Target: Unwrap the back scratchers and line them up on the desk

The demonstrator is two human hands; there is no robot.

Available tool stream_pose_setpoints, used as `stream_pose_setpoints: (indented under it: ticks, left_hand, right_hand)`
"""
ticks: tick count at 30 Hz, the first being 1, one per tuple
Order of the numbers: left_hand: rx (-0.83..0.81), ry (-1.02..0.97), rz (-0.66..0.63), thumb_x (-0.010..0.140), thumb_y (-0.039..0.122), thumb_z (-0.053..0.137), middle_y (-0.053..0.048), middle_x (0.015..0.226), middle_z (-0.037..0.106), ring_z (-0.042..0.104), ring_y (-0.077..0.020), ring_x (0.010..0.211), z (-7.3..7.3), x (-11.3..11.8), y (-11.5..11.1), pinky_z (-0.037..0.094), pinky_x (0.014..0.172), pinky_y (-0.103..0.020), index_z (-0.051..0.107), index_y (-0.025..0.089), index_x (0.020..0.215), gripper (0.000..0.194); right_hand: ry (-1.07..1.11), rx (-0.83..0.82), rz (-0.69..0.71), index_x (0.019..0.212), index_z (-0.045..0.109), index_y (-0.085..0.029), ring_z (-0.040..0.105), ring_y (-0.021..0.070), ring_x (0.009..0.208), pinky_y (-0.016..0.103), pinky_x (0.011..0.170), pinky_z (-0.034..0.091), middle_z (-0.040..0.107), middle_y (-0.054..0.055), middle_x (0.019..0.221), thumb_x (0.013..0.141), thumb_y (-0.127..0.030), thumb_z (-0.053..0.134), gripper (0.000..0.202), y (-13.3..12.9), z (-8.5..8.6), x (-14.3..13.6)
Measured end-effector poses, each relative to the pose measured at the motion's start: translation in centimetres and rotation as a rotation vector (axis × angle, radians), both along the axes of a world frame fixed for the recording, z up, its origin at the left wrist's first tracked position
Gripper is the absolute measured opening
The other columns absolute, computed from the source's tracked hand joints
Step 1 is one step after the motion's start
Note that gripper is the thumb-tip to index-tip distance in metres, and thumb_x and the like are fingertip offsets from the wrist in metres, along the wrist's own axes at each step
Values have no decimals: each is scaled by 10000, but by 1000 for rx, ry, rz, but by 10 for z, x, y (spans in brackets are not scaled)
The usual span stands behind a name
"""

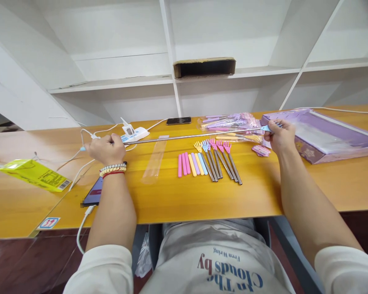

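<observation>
An extended telescopic back scratcher (187, 136) stretches nearly level across the table between my two hands. My left hand (106, 148) is closed in a fist around the far left end of its metal rod, hiding that end. At the other end, my right hand (281, 134) pinches the light blue claw head, partly covering it. Below the rod lie several collapsed back scratchers (222, 163) with yellow, blue and pink claw heads. Beside them is a row of pink, yellow, purple and blue handle sleeves (192, 164). A clear plastic sleeve (155, 161) lies flat to their left.
Bagged back scratchers (230, 122) lie behind, with small pink cards (261, 150) nearby. A purple box (334, 153) stands at right. At left are a power strip (136, 134), cables, a yellow packet (35, 174) and a phone (93, 192). Another phone (178, 121) lies at the back.
</observation>
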State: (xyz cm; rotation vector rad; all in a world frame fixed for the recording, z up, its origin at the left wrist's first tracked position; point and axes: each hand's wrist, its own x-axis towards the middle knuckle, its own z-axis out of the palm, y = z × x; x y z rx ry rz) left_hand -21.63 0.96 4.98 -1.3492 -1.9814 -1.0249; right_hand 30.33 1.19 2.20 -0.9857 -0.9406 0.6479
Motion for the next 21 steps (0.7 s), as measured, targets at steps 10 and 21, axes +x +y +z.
stream_pose_setpoints:
  ticks: [10,21]
  left_hand:
    - [-473,179,-162,878,513,151,-141,715,653,585,-269,745,7,92,-5,322,628,-332,693,131,793,668]
    - [-664,496,-668,823,684,207,-110,741,658,627,-252,732,-12,178,-42,380,644,-313,615,160,949,676]
  right_hand:
    - [-339,-167,442,773,523,-179,476,84,372,194,365,343,567,-14,510,688,-458,684,334,-15,-1,-68]
    - [-588,-27,551,792,539,-177,444,70,423,207,434,340,593,-13,576,800,-458,556,282,-27,-19,-126]
